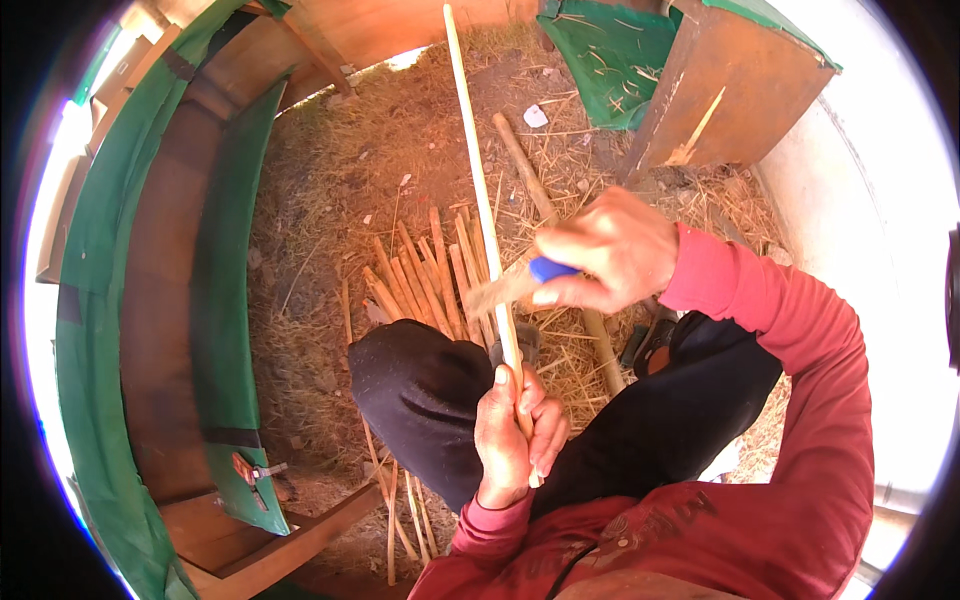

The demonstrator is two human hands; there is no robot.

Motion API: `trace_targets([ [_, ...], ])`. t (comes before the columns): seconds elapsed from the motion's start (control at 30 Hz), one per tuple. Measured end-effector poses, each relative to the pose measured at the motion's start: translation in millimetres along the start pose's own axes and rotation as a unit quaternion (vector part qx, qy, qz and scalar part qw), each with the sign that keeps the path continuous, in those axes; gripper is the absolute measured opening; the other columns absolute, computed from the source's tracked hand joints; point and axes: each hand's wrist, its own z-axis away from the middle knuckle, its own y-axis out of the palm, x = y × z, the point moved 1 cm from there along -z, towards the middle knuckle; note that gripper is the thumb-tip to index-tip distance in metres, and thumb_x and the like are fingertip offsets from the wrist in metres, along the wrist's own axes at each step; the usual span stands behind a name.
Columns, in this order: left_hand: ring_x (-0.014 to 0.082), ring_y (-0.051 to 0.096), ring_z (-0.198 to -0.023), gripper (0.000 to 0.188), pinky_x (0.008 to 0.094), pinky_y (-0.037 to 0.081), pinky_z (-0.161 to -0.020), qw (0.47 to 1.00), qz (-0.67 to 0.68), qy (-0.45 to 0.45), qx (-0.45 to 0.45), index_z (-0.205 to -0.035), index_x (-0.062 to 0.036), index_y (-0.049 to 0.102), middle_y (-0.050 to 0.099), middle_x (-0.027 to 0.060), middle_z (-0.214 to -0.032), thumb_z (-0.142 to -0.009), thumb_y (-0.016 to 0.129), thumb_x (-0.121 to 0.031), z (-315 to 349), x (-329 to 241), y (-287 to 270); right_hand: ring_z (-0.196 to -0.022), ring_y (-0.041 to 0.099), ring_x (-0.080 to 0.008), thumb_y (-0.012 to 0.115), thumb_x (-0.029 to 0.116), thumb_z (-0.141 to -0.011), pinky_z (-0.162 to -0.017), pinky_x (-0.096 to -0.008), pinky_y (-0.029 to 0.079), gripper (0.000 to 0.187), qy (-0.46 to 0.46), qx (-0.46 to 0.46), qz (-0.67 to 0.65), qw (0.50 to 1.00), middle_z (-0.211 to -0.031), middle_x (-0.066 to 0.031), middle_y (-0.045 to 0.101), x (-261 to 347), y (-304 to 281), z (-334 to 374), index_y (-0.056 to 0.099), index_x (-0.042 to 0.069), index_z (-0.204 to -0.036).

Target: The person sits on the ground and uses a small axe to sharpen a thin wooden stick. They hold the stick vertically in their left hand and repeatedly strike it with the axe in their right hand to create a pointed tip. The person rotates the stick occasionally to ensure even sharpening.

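Closest in, the left hand [508, 440] points up and away, its grip wrapped tight around the bottom of a long, thin, pale wooden stick [488, 210] that slants outward. Farther out, the red-sleeved right arm [825, 345] bends wide at the elbow. The right hand [615, 250], knuckles up, has its grip closed on a blue-handled knife [518, 282], its blurry blade crossing the stick. Beyond, thin brown wooden sticks [420, 280] lie on the strawy ground [390, 150].

A brown box [745, 105] with green cloth [592, 65] stood on the straw-strewn dirt floor [300, 240]. Right of the box, a white wall [845, 165] glared brightly; left of it ran an orange-brown wall [420, 28] and, farther left, a green-covered wooden stand [165, 330].
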Motion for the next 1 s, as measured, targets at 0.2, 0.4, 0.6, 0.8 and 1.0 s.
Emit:
trace_targets([
  [0.2,0.0100,0.021,-0.023,0.044,0.0228,0.016,-0.027,0.997,-0.061,0.030,0.019,-0.074,-0.0147,0.037,0.029,-0.0009,-0.037,-0.102,0.025,-0.046,3,7,1,-0.045,0.055,-0.0279,0.069,0.041,-0.080,-0.039,-0.0391,0.040,0.035,0.027,-0.005,0.096,0.995,-0.055,-0.0056,0.052,7,10,3,0.054,0.009,-0.079],
  [0.4,0.0096,0.020,-0.024,0.041,0.0235,0.015,-0.027,0.998,-0.056,0.020,-0.033,-0.075,-0.0154,0.038,0.027,-0.0022,-0.037,-0.101,0.030,-0.046,-1,-1,3,-0.040,0.053,-0.0254,0.066,0.051,-0.079,-0.034,-0.0385,0.038,0.043,0.012,-0.052,0.184,0.982,-0.050,-0.0040,0.045,-14,24,-3,0.052,0.010,-0.078],
  [0.6,0.0116,0.020,-0.024,0.039,0.0239,0.016,-0.026,0.998,0.056,-0.036,-0.024,-0.078,-0.0154,0.044,0.028,-0.0019,-0.038,-0.102,0.029,-0.041,2,-16,0,-0.045,0.056,-0.0228,0.069,0.044,-0.077,-0.036,-0.0375,0.040,0.036,0.000,-0.086,0.231,0.969,-0.053,-0.0042,0.045,-26,25,-12,0.051,0.012,-0.079],
  [0.8,0.0117,0.022,-0.024,0.044,0.0236,0.017,-0.027,0.993,0.112,-0.002,0.024,-0.072,-0.0149,0.036,0.029,0.0000,-0.037,-0.103,0.026,-0.044,55,-32,-14,-0.062,0.064,-0.0266,0.058,0.029,-0.090,-0.047,-0.0387,0.049,0.017,0.303,-0.292,0.454,0.785,-0.064,-0.0092,0.060,-126,-101,31,0.060,0.012,-0.091],
  [1.0,0.0111,0.025,-0.025,0.046,0.0232,0.021,-0.027,0.999,-0.028,0.028,-0.006,-0.069,-0.0117,0.035,0.031,0.0022,-0.040,-0.102,0.030,-0.044,26,-16,-12,-0.044,0.054,-0.0313,0.059,0.044,-0.089,-0.041,-0.0427,0.040,0.035,0.094,-0.170,0.142,0.971,-0.053,-0.0106,0.052,-24,-9,-27,0.054,0.010,-0.081],
])
